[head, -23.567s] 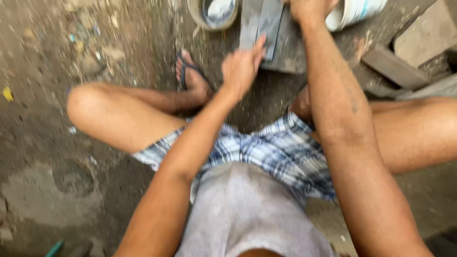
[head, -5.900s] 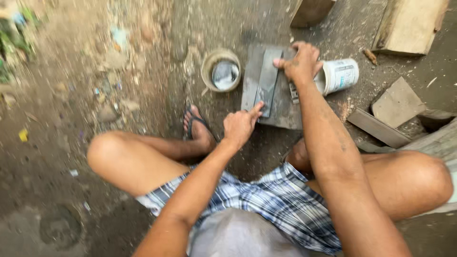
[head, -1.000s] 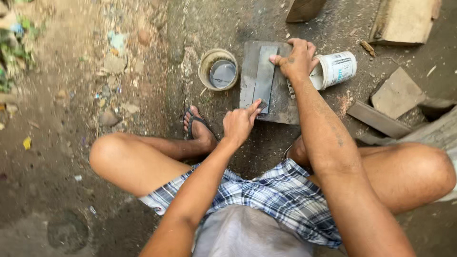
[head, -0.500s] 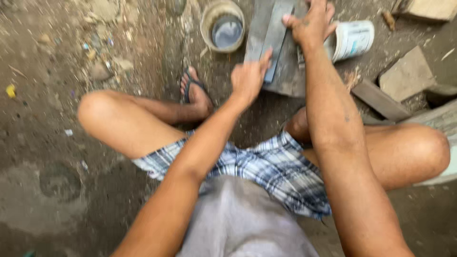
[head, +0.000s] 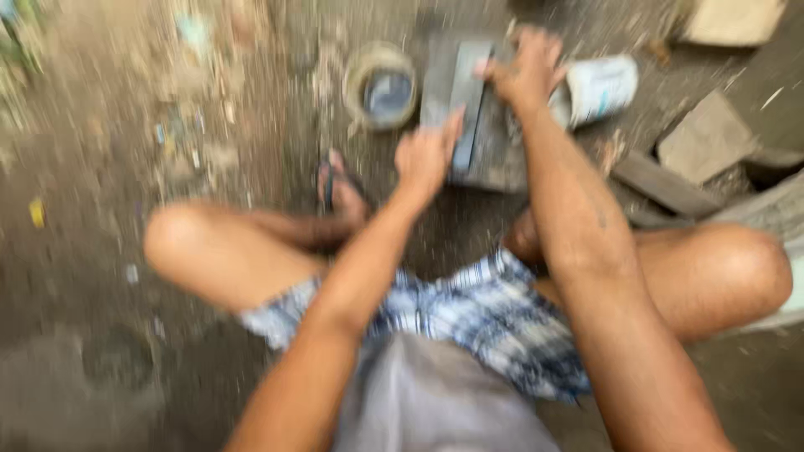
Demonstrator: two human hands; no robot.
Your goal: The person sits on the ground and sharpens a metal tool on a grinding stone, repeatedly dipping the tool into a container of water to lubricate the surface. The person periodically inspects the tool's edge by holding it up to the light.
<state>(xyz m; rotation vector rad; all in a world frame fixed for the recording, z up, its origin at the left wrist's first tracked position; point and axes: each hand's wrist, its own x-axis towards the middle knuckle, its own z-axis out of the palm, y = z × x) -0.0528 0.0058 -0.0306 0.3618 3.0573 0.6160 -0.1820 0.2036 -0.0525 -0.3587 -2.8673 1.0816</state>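
Blurry, but both hands sit on a long flat dark grey blade [head: 466,105] lying lengthwise on a grey stone slab [head: 494,155] on the dirt ground. Right hand [head: 523,71] fingers curl over blade's far end; left hand [head: 425,155] fingertips press near end, w/ fingers extended. Round tin of water [head: 381,88] just left of slab; white can [head: 599,88] at right.

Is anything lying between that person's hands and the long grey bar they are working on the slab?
Nothing visible. The left hand presses on the near end of the grey bar and the right hand on its far end, though blur hides the exact grip.
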